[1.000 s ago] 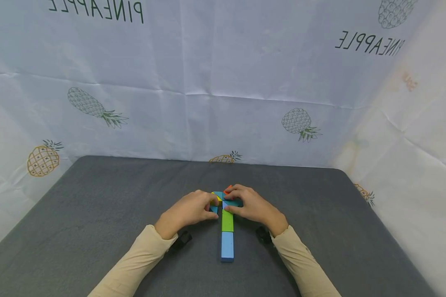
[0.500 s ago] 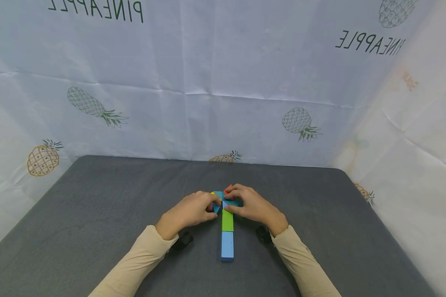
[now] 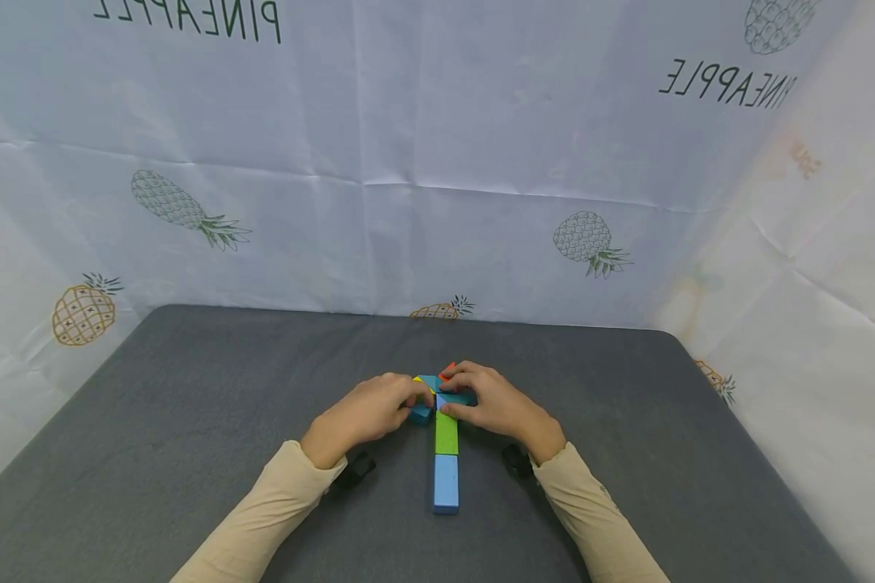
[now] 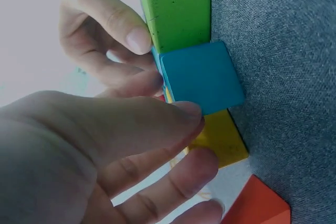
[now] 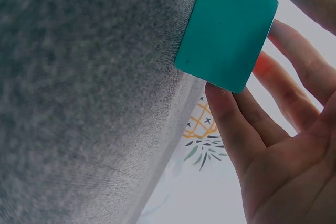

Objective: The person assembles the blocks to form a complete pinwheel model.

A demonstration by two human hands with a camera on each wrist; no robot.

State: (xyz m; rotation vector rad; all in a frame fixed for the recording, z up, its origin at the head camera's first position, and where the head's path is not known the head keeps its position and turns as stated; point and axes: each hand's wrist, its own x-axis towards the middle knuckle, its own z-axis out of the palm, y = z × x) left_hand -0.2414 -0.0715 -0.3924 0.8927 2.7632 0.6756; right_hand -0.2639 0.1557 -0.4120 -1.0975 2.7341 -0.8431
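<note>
Just left of a row of toy blocks, my left hand [image 3: 368, 411] pinches a blue block [image 4: 202, 80] with the thumb at its edge. That block sits against the lime green block [image 3: 447, 435] in the left wrist view, with a yellow block [image 4: 226, 137] beyond it. On the row's other side, my right hand [image 3: 497, 405] grips around a teal block [image 5: 228, 32]. Its thumb lies at the green block's far end, and a fingertip touches the teal block's end in the right wrist view. The far blocks are partly hidden by both hands.
A light blue block [image 3: 446, 483] forms the near end of the row. Orange-red block [image 4: 262, 203] lies past the yellow one. All stand on a dark grey table [image 3: 219, 421], backed by a white pineapple-print cloth [image 3: 474, 146].
The blue block at my left fingers has turned and shows a different side. My left thumb and fingers have shifted around it, while the right hand and the row stay still.
</note>
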